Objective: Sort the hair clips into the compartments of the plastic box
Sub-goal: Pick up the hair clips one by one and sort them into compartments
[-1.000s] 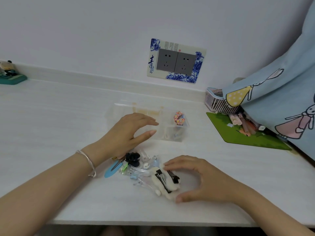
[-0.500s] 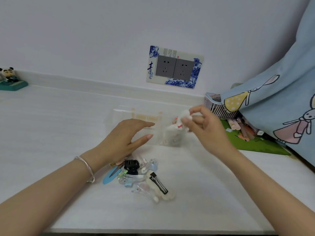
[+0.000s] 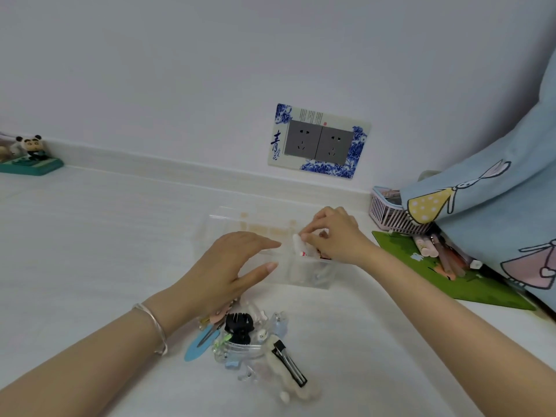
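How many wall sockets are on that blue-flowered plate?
2: a left socket and a right socket, side by side in the flowered plate on the wall behind the desk. None seem hidden.

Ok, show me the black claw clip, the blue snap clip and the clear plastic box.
black claw clip (image 3: 239,327), head view, its toothed body.
blue snap clip (image 3: 199,345), head view, middle of its blade.
clear plastic box (image 3: 311,273), head view, front wall.

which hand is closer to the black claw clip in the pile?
Left. The left hand hovers just above and behind the black claw clip; the right hand is farther back at the clear box, pinching a white clip.
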